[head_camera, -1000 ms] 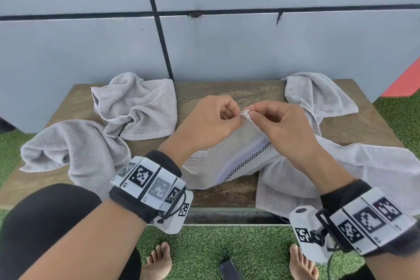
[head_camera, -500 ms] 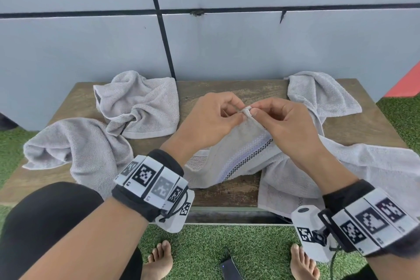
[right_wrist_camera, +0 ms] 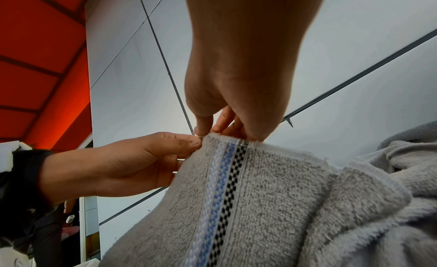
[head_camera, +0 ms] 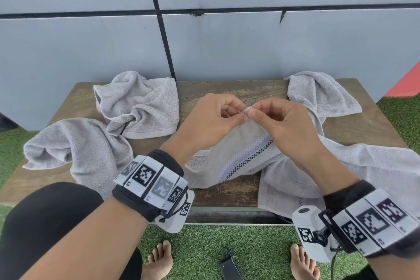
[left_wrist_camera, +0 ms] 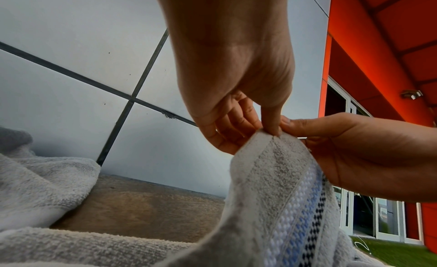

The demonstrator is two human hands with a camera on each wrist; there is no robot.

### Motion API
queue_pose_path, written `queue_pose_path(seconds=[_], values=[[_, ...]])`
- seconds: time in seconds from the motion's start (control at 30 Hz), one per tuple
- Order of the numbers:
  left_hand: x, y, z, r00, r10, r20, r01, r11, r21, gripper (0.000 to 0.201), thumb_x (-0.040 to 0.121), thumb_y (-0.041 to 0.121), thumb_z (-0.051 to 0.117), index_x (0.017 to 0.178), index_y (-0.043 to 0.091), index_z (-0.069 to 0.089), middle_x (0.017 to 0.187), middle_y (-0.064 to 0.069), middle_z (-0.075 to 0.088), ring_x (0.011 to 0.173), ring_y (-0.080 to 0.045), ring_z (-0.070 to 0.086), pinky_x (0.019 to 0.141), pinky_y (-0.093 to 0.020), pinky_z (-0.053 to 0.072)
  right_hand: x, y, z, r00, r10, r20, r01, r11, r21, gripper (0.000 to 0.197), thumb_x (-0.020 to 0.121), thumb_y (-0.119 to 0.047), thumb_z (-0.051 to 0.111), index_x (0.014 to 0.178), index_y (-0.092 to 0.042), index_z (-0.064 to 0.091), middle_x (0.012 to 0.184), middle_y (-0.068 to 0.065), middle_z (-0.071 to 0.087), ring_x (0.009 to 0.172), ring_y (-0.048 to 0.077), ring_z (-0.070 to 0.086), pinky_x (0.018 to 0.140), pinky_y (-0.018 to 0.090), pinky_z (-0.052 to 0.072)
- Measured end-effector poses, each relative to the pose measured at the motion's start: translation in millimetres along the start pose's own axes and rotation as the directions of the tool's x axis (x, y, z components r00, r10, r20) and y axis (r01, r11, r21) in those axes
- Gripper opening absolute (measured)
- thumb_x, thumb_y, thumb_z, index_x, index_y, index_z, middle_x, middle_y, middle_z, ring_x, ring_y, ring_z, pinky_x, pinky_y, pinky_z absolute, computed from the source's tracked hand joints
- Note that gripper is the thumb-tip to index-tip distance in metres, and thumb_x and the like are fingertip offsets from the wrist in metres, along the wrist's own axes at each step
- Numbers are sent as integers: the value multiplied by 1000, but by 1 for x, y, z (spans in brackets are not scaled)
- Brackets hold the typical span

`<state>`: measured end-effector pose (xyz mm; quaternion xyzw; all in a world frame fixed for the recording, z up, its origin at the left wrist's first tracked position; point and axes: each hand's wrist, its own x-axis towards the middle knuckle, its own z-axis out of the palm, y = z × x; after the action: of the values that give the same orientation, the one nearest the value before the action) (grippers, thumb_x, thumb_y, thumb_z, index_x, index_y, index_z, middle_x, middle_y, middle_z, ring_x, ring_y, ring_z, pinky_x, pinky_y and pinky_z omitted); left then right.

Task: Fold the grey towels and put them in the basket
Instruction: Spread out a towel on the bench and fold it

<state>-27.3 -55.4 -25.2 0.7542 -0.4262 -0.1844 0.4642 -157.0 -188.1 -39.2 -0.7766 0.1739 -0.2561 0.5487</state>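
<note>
A grey towel (head_camera: 241, 150) with a white, blue and black checked stripe is lifted at one corner above the wooden table (head_camera: 227, 91). My left hand (head_camera: 211, 120) and right hand (head_camera: 281, 125) meet at that corner, and both pinch it between thumb and fingertips. The left wrist view has the left hand (left_wrist_camera: 238, 95) pinching the corner of the towel (left_wrist_camera: 274, 187), the right hand (left_wrist_camera: 354, 151) beside it. From the right wrist, the right hand (right_wrist_camera: 227, 95) pinches the striped edge of the towel (right_wrist_camera: 260, 196). The rest of the towel trails right over the table. No basket is in view.
Two more crumpled grey towels lie on the left, one at the back (head_camera: 138, 104) and one at the left edge (head_camera: 77, 150). A grey panelled wall (head_camera: 227, 41) stands right behind the table. Green turf, my bare feet and a dark phone (head_camera: 229, 268) are below.
Both hands stay together on the towel corner and have shifted slightly up and away from me. The fingers have adjusted their pinch on the corner.
</note>
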Motion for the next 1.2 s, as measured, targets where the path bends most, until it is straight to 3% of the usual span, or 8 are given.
queue_pose_path(seconds=[0.13, 0.33, 0.43, 0.57, 0.83, 1.0, 1.1, 1.2], values=[[0, -1, -1, 1000, 13, 10, -13, 1000, -2, 10, 88, 28, 77, 95, 20, 76, 81, 2, 76, 77, -27, 71, 76, -42, 59, 0, 0, 0, 1000, -5, -2, 5, 1000, -6, 11, 89, -28, 75, 91, -17, 77, 84, 4, 76, 83, 33, 69, 73, 35, 55], [0, -2, 0, 999, 30, -10, -30, 999, -12, 7, 88, 25, 77, 91, 19, 77, 77, 4, 75, 67, -12, 69, 63, -21, 52, 1, -1, 1, 1000, -8, -4, 8, 1000, -5, 11, 90, -27, 75, 91, -16, 76, 85, 6, 76, 83, 33, 68, 75, 40, 56], [0, -3, 1, 999, 40, -25, -40, 999, -13, 9, 87, 27, 78, 89, 18, 78, 75, 4, 75, 65, -9, 68, 62, -18, 51, 0, 0, 1, 1000, 2, -2, -2, 1000, 3, 12, 89, -30, 75, 92, -18, 76, 86, 5, 76, 81, 31, 69, 74, 40, 56], [0, -2, 2, 999, 42, -27, -42, 999, -11, 14, 87, 31, 78, 87, 16, 77, 74, 4, 74, 63, -4, 66, 60, -15, 49, -2, -1, 2, 1000, 18, 17, -18, 1000, 14, 12, 88, -29, 76, 93, -18, 75, 85, 4, 76, 71, 10, 64, 65, 19, 51], [1, -6, 1, 993, 3, 115, -9, 999, 53, 13, 89, 29, 76, 87, 16, 75, 75, 6, 70, 60, 1, 57, 60, -13, 43, -1, 1, 1, 1000, -13, -11, 12, 997, -72, 8, 94, -22, 70, 89, -18, 74, 81, 10, 71, 67, 10, 56, 63, 25, 46], [0, -11, 3, 999, 33, 39, -37, 995, 95, 20, 85, 35, 78, 78, 18, 72, 91, 0, 66, 75, -7, 60, 73, -30, 50, 0, -5, -3, 999, -19, -30, 17, 999, -46, 8, 94, -23, 69, 90, -17, 73, 75, -5, 67, 66, 3, 52, 61, 14, 42], [-2, -8, 4, 998, 50, 40, -52, 998, 37, 22, 87, 32, 77, 79, 12, 71, 78, -8, 68, 66, -8, 55, 65, -35, 48, -4, -8, -3, 997, -36, 68, 42, 995, -89, 8, 94, -24, 70, 88, -21, 74, 77, 12, 67, 63, 11, 48, 56, 20, 38], [-6, -6, 6, 996, 59, 63, -59, 998, -3, 23, 89, 29, 76, 86, 9, 68, 75, -14, 67, 61, -14, 52, 61, -33, 43, -5, -8, -3, 998, -54, 41, 59, 992, -110, 10, 94, -25, 71, 84, -26, 74, 75, 10, 67, 63, 13, 50, 57, 22, 40]])
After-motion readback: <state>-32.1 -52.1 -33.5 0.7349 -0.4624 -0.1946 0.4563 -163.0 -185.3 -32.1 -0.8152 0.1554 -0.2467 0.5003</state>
